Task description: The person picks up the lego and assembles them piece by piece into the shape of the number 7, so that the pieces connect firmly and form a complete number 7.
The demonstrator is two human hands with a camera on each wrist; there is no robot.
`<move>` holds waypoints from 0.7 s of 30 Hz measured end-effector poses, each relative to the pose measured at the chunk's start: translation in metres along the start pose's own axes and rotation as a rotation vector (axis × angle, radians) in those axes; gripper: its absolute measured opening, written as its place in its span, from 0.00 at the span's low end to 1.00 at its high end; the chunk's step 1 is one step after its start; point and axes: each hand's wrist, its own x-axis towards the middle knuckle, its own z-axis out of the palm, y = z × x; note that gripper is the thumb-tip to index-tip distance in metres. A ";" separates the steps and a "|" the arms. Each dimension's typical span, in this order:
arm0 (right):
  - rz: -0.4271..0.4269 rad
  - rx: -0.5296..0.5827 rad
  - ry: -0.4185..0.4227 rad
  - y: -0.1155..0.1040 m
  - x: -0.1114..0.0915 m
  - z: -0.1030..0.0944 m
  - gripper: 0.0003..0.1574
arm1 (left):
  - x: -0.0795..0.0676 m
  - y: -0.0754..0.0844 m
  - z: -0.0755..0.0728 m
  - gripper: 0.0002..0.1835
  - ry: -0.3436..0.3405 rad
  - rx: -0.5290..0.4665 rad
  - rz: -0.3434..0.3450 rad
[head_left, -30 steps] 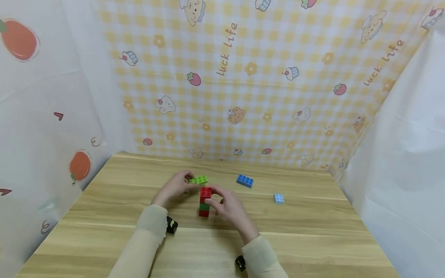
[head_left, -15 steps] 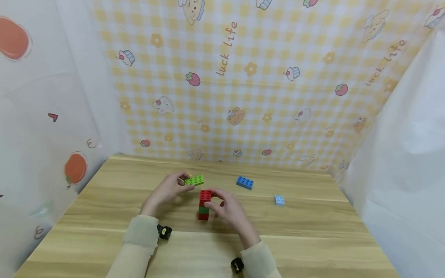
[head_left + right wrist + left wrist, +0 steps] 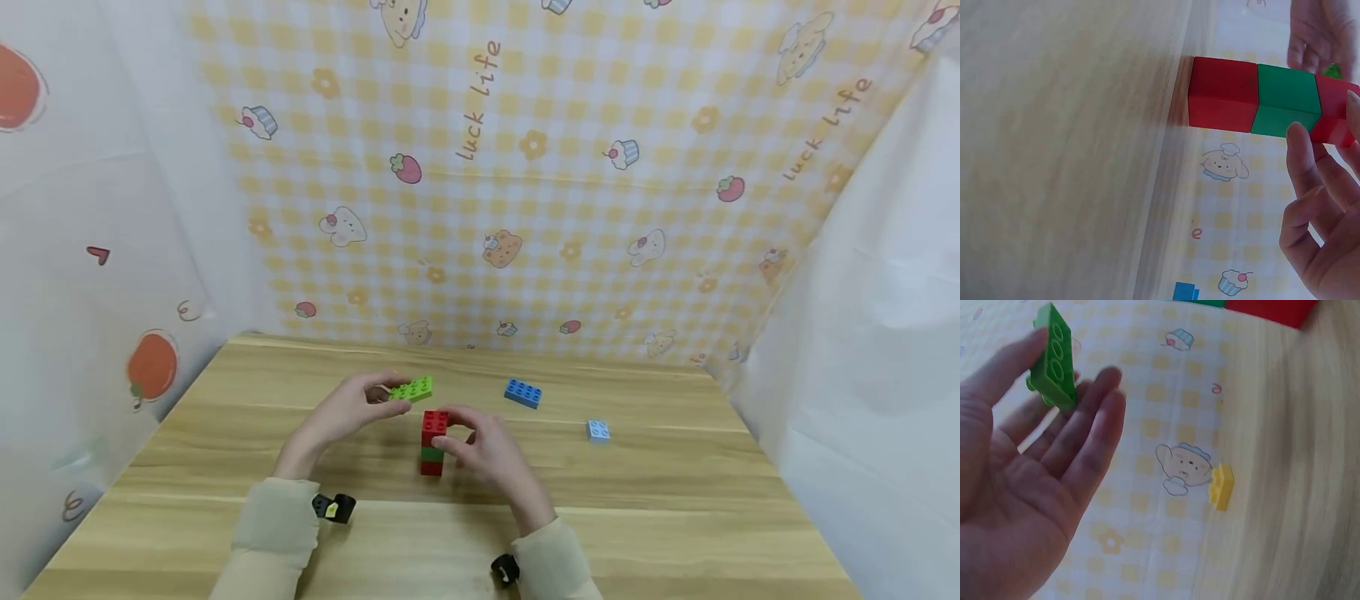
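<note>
In the head view my left hand (image 3: 337,414) pinches a lime-green building brick (image 3: 412,389) between thumb and fingertips. The left wrist view shows that brick (image 3: 1055,359) tilted, its hollow underside partly facing the camera. Just to the right stands a small tower: a red block (image 3: 433,424) on top, a green block (image 3: 432,454) in the middle and a red block (image 3: 431,469) at the bottom on the table. My right hand (image 3: 487,446) holds the tower near its top, thumb on the front and fingers behind. In the right wrist view a fingertip lies against the green block (image 3: 1286,94).
A blue brick (image 3: 522,393) lies behind and right of the tower. Farther right is a light-blue brick (image 3: 597,431). The left wrist view shows a yellow brick (image 3: 1222,487) on the wooden table (image 3: 660,500). A patterned cloth (image 3: 525,192) hangs at the back.
My left hand has moved left and toward me with the lime-green brick, away from the tower, and the brick has tilted. The right hand keeps its hold on the tower.
</note>
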 end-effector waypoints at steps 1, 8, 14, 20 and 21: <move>-0.001 0.004 -0.001 0.000 0.000 0.000 0.25 | -0.001 0.001 0.000 0.29 -0.012 -0.007 0.009; 0.006 0.023 0.005 -0.002 0.002 0.001 0.26 | -0.008 0.009 0.001 0.25 -0.085 -0.024 0.092; -0.008 0.027 0.001 -0.002 0.001 0.000 0.26 | -0.011 0.013 0.005 0.21 -0.116 -0.045 0.130; -0.033 0.035 0.000 0.000 0.001 0.001 0.24 | -0.010 0.013 0.011 0.18 -0.143 -0.039 0.181; -0.034 0.037 0.001 0.000 0.001 0.001 0.24 | -0.010 0.013 0.012 0.18 -0.144 -0.038 0.183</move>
